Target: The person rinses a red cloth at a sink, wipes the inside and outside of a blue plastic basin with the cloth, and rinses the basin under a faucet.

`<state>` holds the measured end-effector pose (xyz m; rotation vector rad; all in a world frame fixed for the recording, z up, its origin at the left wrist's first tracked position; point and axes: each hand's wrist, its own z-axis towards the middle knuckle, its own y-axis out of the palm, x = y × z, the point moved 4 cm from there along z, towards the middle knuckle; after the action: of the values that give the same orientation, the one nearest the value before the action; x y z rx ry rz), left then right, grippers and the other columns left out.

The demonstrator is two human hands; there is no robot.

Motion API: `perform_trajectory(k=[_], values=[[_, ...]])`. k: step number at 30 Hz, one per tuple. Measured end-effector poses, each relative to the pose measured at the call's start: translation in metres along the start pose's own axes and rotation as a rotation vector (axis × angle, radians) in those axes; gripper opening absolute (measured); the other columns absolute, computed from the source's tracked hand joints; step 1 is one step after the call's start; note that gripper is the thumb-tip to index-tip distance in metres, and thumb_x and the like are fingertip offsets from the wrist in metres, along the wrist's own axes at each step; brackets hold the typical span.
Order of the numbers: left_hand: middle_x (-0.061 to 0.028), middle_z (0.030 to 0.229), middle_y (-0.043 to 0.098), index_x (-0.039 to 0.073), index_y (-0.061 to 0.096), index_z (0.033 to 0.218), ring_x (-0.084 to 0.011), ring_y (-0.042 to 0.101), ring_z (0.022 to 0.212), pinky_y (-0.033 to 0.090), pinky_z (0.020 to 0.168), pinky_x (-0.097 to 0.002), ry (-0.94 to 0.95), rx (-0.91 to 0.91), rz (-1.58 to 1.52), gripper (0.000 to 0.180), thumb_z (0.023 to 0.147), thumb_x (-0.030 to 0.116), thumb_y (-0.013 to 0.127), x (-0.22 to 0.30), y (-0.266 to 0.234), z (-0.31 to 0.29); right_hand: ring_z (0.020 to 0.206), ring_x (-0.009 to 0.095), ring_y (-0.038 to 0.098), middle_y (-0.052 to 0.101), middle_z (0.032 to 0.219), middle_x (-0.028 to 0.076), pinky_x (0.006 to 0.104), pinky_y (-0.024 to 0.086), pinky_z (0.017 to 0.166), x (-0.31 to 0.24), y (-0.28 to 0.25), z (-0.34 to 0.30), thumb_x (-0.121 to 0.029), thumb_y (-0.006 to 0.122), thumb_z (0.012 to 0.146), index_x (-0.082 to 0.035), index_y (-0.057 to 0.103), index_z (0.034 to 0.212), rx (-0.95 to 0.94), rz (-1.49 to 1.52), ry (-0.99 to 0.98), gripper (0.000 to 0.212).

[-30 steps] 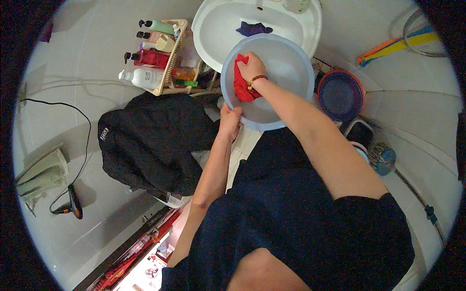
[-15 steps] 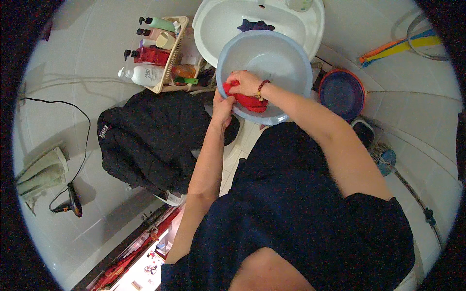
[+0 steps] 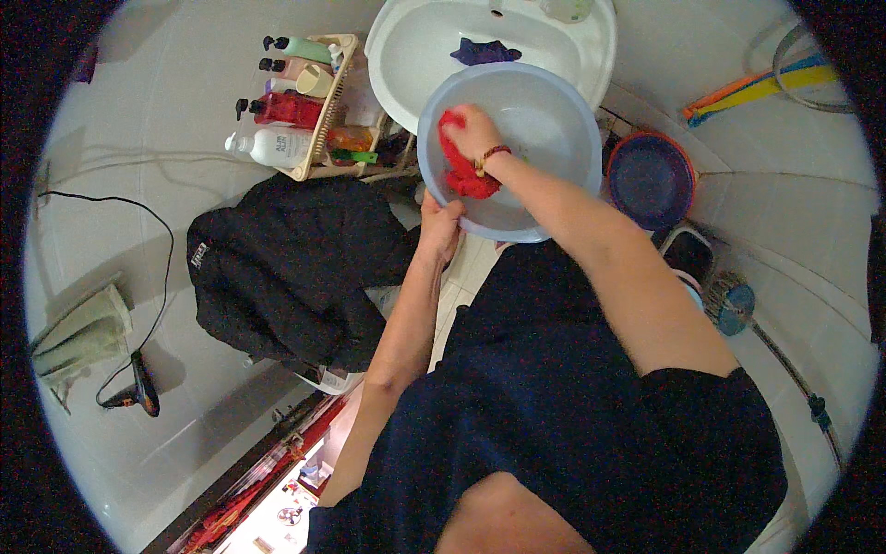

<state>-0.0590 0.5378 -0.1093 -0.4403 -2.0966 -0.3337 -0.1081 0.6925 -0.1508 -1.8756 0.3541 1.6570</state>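
Note:
A pale blue plastic basin (image 3: 554, 111) is tilted against the front of the white sink (image 3: 397, 55). My left hand (image 3: 441, 226) is closed on its near left rim, thumb over the edge. Inside the basin, my right hand (image 3: 472, 134), with a dark red bead bracelet at the wrist, is closed on a red cloth (image 3: 472, 181). The cloth lies bunched against the basin's left inner wall, and part of it shows past my fingers. The fingertips of my right hand are slightly blurred.
A dark cloth (image 3: 484, 52) lies in the sink. Left of it a cream rack (image 3: 328, 115) holds several pump bottles, above a black padded jacket (image 3: 286, 268). Nested blue and red basins (image 3: 651, 180) stand on the right, near a blue-headed brush (image 3: 736, 309). A hair dryer (image 3: 138, 388) hangs at left.
My right hand has moved up and inward along the basin's wall, drawing the red cloth with it. My left hand has shifted slightly right and down along the rim. The basin sits slightly farther right.

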Motion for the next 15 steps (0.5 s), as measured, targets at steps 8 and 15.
perform_trajectory(k=[8,15], values=[[-0.0055,0.103,0.056,0.009,0.043,0.117,-0.0188,0.058,0.087,0.050,0.067,-0.0305,0.042,-0.034,-0.042,0.045,0.075,-0.007,0.045,0.006,-0.008,0.004,0.086,0.033,0.058,0.060,0.088,0.015,0.0414,0.045,0.078,-0.048,-0.002,-0.055,-0.018,0.060,0.073,-0.007,0.061,0.087,-0.621,-0.169,-0.509,0.018],[-0.0041,0.094,0.055,0.010,0.043,0.117,-0.0136,0.056,0.070,0.050,0.051,-0.0261,-0.025,-0.014,0.024,0.043,0.076,-0.003,0.047,-0.002,-0.003,-0.002,0.086,0.034,0.059,0.062,0.088,0.016,0.0413,0.045,0.080,-0.013,-0.004,0.000,-0.021,0.060,0.073,-0.006,0.060,0.088,0.256,-0.011,0.084,0.020]])
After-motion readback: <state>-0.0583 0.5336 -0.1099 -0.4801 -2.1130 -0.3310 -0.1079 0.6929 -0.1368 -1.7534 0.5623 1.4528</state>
